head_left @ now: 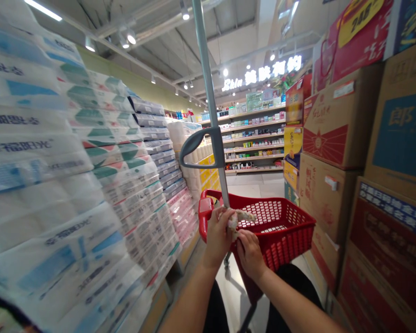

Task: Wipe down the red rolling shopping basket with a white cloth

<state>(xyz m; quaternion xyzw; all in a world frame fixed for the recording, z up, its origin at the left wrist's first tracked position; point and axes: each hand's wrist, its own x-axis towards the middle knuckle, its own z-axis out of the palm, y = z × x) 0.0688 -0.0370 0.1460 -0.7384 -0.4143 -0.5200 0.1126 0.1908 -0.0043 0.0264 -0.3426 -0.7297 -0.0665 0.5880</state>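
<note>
Both hands meet at the near left corner of a red plastic shopping basket cart [291, 243]. My left hand [217, 233] is closed on a crumpled, pale, cloth-like strip [233, 222] close to the foot of a grey metal pole [210, 83]. The strip's free end sticks out to the right over the basket. Slightly lower and to the right, my right hand [252, 252] pinches the bottom of the same strip. Higher on the pole is a grey loop handle [201, 165]. The fingers partly hide the strip, and its exact kind is unclear.
Tall stacks of wrapped paper rolls [38, 157] line the left side. Cardboard cartons [329, 120] are piled high on the right, close to the basket. Shelves of small products [251, 134] stand across the far end of the pale floor [254, 182].
</note>
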